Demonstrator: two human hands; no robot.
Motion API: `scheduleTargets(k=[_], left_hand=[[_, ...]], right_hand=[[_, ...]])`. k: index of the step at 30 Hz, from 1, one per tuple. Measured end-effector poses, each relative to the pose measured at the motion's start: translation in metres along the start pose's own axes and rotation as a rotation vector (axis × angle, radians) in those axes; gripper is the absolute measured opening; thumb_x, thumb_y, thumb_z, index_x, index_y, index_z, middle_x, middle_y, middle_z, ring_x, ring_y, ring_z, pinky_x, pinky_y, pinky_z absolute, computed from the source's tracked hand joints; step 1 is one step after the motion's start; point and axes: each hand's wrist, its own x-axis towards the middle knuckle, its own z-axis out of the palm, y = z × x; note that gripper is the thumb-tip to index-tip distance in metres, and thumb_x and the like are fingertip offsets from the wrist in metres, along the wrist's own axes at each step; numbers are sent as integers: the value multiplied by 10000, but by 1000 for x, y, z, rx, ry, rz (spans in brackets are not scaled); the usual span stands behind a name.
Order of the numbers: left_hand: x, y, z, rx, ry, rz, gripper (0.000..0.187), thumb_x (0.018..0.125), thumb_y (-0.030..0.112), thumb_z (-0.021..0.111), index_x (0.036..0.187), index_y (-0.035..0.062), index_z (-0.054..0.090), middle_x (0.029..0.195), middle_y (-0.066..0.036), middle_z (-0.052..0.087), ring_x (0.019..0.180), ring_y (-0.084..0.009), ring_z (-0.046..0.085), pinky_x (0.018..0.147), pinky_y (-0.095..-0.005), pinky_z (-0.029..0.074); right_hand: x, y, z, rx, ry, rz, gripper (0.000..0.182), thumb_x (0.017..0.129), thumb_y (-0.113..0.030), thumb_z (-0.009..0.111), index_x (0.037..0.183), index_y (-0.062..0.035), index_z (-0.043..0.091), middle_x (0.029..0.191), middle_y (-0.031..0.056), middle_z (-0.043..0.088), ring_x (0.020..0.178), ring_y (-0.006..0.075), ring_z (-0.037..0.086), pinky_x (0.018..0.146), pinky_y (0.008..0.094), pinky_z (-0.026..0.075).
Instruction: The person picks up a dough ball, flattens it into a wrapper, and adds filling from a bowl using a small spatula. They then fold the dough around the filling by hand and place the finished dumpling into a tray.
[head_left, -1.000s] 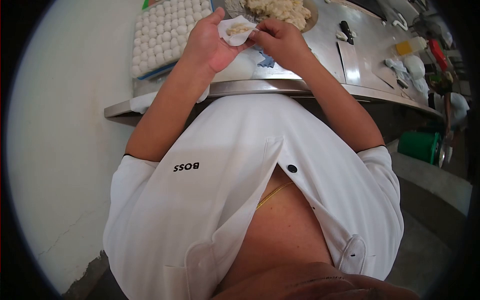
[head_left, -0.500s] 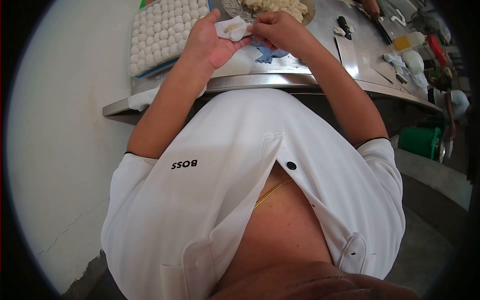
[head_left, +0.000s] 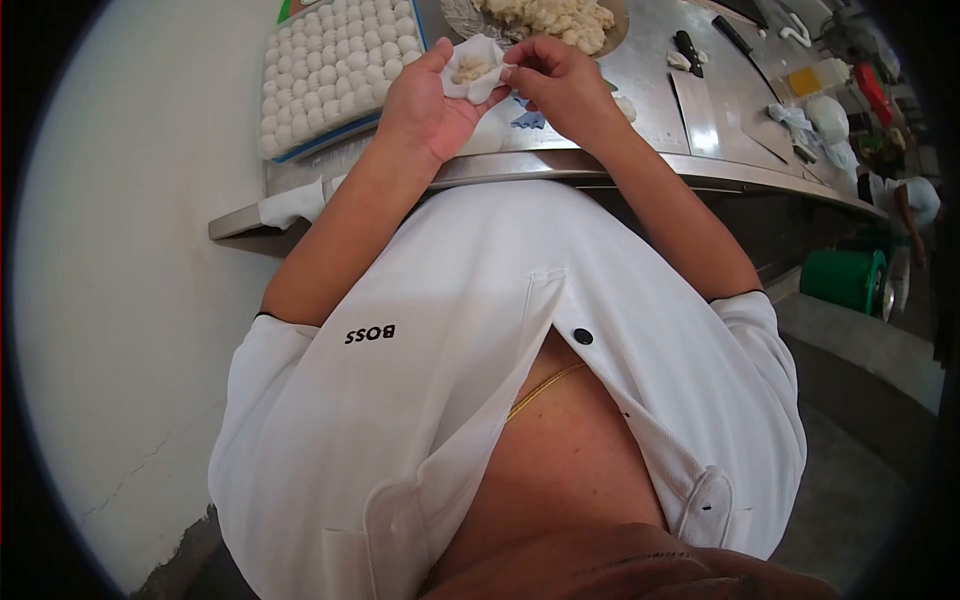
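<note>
The thin white dough wrapper (head_left: pixel 487 45) now spreads wider around its pale lumpy filling (head_left: pixel 474 69), cradled in the cupped left hand (head_left: pixel 425 100), right hand (head_left: pixel 565 82) pinching its rim, probably light, soft, tearable, best held there.

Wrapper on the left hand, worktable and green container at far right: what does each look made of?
Wrapper: likely thin dough; matte white, soft enough to cup around the pale filling.

Worktable: probably stainless steel; smooth, grey, with bright reflections along its front edge.

Green container: perhaps plastic or painted metal; smooth with slight sheen, too small here to tell.
</note>
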Motion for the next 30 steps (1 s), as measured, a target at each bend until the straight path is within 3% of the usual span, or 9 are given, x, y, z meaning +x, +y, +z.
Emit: scheduleTargets(k=[8, 13, 14, 20, 22, 23, 25, 28, 30], left_hand=[[-4, -3, -5, 73, -38, -8, 412, 1061, 256, 382, 1318, -62, 437, 1314, -189, 541, 1197, -322, 551, 1039, -503, 447], [-5, -3, -8, 47, -45, -6, 391, 1046, 228, 439, 1307, -62, 450, 1290, -194, 557, 1160, -325, 570, 1000, -503, 474], [-5, -3, -9, 48, -46, -9, 391, 1046, 228, 439, 1307, -62, 450, 1290, -194, 557, 1160, -325, 570, 1000, -503, 474], [-7, -5, -9, 158, -9, -13, 372, 1036, 215, 460, 1296, -51, 476, 1271, -185, 571, 1142, -312, 591, 991, -496, 490], [-4, -7, -16, 272, -26, -59, 345, 1026, 199, 471, 1268, -43, 513, 1231, -174, 601, 1108, -306, 618, 957, -473, 518], [-4, -8, -17, 273, -25, -61, 345, 1026, 199, 471, 1268, -43, 513, 1231, -174, 601, 1108, -306, 618, 957, -473, 518], [-3, -8, -18, 312, -32, -60, 325, 1017, 183, 476, 1246, -40, 536, 1184, -166, 628, 1062, -302, 646, 912, -450, 542], [-5, -6, -19, 351, -71, -80, 333, 1011, 181, 491, 1244, -54, 530, 1167, -173, 633, 1023, -324, 665, 890, -440, 552], [-4, -6, -21, 360, -65, -88, 334, 1009, 182, 496, 1241, -57, 529, 1161, -176, 633, 1013, -336, 668, 876, -435, 559]], right_hand=[[0, 15, 3, -157, 93, -318, 191, 902, -110, 682, 1063, -11, 662, 866, 15, 652, 777, 72, 576, 678, 248, 497], [1, 3, -2, 136, 9, 125, 206, 887, -162, 678, 1007, 6, 685, 848, 42, 646, 744, 127, 611, 686, 289, 491], [-1, 3, -3, 137, 11, 127, 206, 887, -162, 678, 1007, 6, 685, 848, 42, 646, 744, 127, 611, 686, 289, 491], [-5, 14, -1, -101, -10, -78, 212, 882, -181, 685, 1011, -12, 689, 867, 64, 655, 719, 128, 608, 672, 301, 496], [-4, 20, 1, -237, 22, -333, 207, 881, -171, 690, 1024, -21, 689, 908, 80, 667, 724, 127, 610, 671, 307, 498], [-5, 19, 1, -236, 23, -331, 207, 881, -171, 690, 1024, -21, 689, 908, 80, 667, 724, 127, 610, 671, 307, 498], [-7, 15, 2, -122, -3, -122, 144, 925, -108, 658, 1030, -11, 667, 945, 25, 639, 773, 80, 571, 664, 242, 471], [-10, 0, -2, 99, -74, 64, 146, 924, -108, 658, 1030, -8, 666, 932, 28, 636, 777, 85, 566, 674, 250, 469], [-11, -2, -3, 26, -80, 60, 144, 924, -107, 657, 1029, -9, 667, 935, 28, 639, 780, 89, 570, 678, 257, 469]])
